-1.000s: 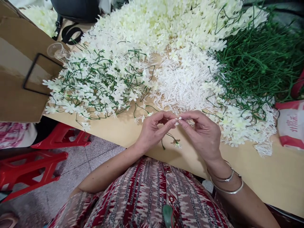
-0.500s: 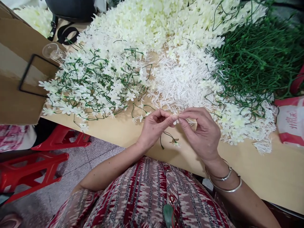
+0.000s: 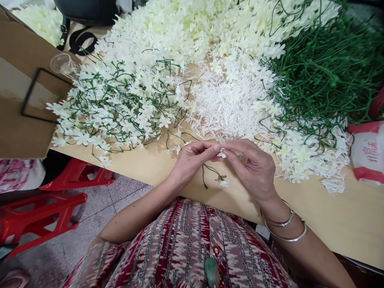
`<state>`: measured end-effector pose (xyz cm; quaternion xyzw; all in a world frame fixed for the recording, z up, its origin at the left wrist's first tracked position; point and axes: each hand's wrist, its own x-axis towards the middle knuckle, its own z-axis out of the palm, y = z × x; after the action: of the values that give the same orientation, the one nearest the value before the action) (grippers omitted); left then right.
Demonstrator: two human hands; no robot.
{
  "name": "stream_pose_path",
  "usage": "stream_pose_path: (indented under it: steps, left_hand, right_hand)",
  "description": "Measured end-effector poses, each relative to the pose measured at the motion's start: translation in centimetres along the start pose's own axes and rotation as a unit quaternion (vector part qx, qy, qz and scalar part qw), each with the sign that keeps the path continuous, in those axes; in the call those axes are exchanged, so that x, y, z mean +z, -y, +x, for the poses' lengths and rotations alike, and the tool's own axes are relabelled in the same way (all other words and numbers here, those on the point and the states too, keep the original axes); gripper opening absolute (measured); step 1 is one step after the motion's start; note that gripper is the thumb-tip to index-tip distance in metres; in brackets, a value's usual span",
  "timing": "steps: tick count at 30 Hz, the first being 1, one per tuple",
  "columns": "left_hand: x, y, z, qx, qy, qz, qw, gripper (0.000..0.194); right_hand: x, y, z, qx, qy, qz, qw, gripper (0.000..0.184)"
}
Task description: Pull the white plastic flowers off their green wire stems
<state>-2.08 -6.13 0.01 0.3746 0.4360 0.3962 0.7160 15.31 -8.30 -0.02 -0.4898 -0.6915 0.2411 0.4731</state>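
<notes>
My left hand (image 3: 192,162) and my right hand (image 3: 253,168) meet fingertip to fingertip over the near edge of the wooden table (image 3: 345,224). Both pinch a small white artificial flower (image 3: 222,153) on a thin green stem (image 3: 210,172) that hangs down below my left hand, with another small blossom at its lower end. Just beyond my fingers lies a heap of white plastic stamen pieces (image 3: 234,100). Finished flower sprigs on green stems (image 3: 120,104) are piled to the left.
A big mound of cream petals (image 3: 195,32) fills the back of the table. Bare green stems (image 3: 330,68) are heaped at right. A red-and-white bag (image 3: 367,154) lies at the right edge, a cardboard box (image 3: 21,88) at left, red plastic stools (image 3: 45,208) on the floor.
My hands have stayed together at the table's edge; the fingers have closed tighter on the small flower and shifted slightly. The hanging stem has barely moved.
</notes>
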Motion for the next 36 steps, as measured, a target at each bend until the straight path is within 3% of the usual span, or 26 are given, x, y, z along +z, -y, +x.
stream_pose_path:
  steps: [4,9,16,24,26,28,32,36]
  left_hand:
    - [0.3,0.5,-0.1,-0.001,-0.002,-0.005,1.000,0.032]
    - [1.1,-0.2,-0.5,0.054,-0.049,0.021,0.997,0.036]
    - [1.3,-0.6,-0.3,0.046,-0.036,0.020,0.998,0.038]
    - [1.1,0.6,0.4,0.033,-0.074,-0.034,0.996,0.037]
    - [1.0,0.5,0.4,0.033,-0.084,-0.042,0.995,0.037]
    - [0.9,0.4,0.3,0.034,-0.090,-0.049,0.994,0.036]
    - [1.1,0.3,0.1,0.031,-0.082,-0.071,0.994,0.036]
    - [1.2,0.6,0.3,0.018,-0.067,-0.090,0.994,0.037]
  right_hand:
    - [0.2,0.0,-0.1,-0.008,-0.005,-0.006,1.000,0.020]
    - [0.3,0.2,0.0,0.002,-0.005,0.014,1.000,0.014]
    - [0.5,0.0,0.0,0.039,-0.019,0.101,0.994,0.015]
    - [-0.2,0.6,0.1,-0.032,-0.001,0.061,0.998,0.024]
    - [-0.5,0.5,0.4,-0.023,-0.031,0.096,0.995,0.019]
    - [-0.7,0.3,0.7,0.010,-0.099,0.120,0.988,0.013]
    - [-1.3,-0.7,1.3,0.074,-0.221,0.069,0.970,0.006]
    - [-2.7,-1.4,1.7,0.074,-0.232,-0.053,0.968,0.016]
